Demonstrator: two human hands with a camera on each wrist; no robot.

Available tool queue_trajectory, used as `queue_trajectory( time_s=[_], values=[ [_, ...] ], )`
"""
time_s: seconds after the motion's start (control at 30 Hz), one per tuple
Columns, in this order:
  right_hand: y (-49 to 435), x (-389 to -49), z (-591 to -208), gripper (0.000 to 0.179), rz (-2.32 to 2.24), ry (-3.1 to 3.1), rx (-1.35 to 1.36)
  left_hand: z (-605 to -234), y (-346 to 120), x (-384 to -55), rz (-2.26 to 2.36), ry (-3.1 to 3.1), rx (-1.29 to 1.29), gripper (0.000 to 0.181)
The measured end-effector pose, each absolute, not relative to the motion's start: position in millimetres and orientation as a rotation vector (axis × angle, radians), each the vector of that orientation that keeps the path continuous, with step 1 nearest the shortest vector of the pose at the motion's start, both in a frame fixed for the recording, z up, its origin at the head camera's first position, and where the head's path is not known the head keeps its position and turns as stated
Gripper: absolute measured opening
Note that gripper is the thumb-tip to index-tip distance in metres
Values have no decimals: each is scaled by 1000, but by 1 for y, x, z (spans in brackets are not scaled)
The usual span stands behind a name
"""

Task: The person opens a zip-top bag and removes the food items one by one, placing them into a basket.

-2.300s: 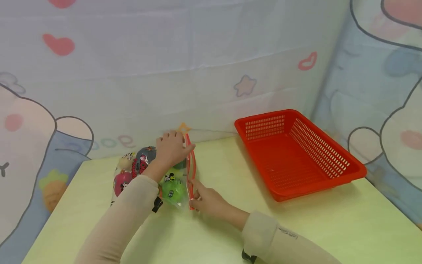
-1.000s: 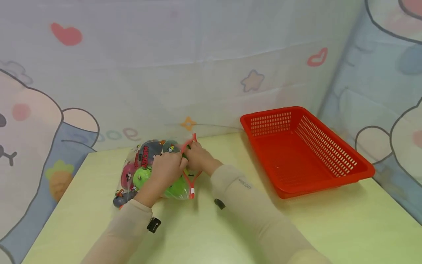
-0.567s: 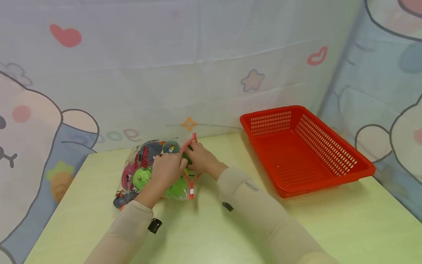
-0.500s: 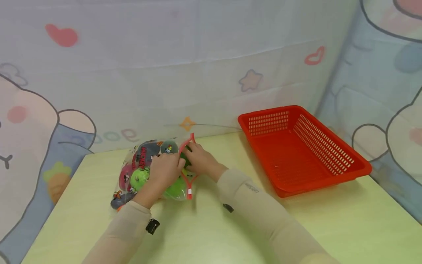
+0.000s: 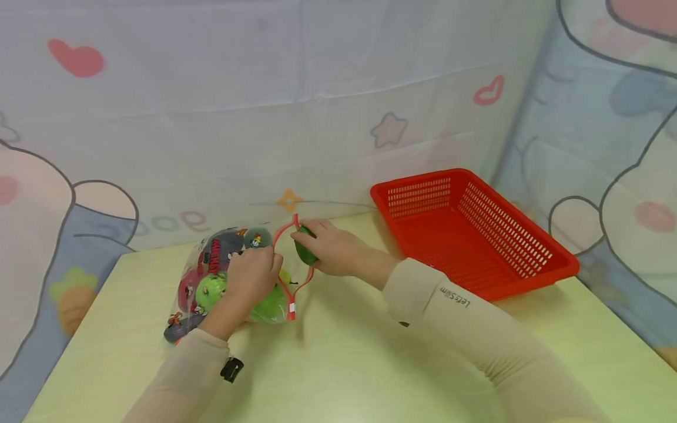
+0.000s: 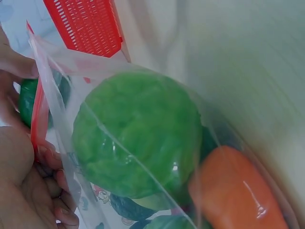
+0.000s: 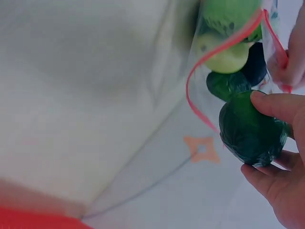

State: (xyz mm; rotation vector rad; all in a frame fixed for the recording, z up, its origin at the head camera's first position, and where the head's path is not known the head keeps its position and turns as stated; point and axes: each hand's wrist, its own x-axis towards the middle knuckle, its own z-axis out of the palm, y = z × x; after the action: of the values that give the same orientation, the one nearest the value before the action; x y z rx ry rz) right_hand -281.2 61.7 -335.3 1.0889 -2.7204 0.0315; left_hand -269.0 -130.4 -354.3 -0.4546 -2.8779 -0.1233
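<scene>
Toward the far left corner of the desk (image 5: 328,367), the left hand (image 5: 251,273) pinches the red rim (image 7: 236,39) of the bag (image 5: 214,254), probably for holding its mouth wide. There, the right hand (image 5: 337,249) has fingers curled around 1 green fruit (image 5: 305,247). The basket (image 5: 449,235) stands by the far right corner.

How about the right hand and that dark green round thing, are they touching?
Touching. The right wrist view shows the right hand holding the dark green round thing, thumb pressed on it.
</scene>
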Motion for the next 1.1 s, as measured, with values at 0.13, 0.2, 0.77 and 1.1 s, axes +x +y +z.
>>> queue_trajectory(
  time_s=[0.13, 0.2, 0.77, 1.1],
  values=[
    [82, -281, -319, 61, 13, -2737, 1084, -355, -131, -268, -159, -2872, -469, 38],
    [91, -283, -312, 62, 32, -2750, 1084, -357, -133, -267, -170, -2863, -473, 38],
    [183, -351, -302, 64, 527, -3016, 582, -367, -146, -257, -211, -2827, -432, 37],
    [206, -386, -349, 74, 459, -3215, 375, -368, -143, -256, -193, -2826, -404, 37]
  ],
)
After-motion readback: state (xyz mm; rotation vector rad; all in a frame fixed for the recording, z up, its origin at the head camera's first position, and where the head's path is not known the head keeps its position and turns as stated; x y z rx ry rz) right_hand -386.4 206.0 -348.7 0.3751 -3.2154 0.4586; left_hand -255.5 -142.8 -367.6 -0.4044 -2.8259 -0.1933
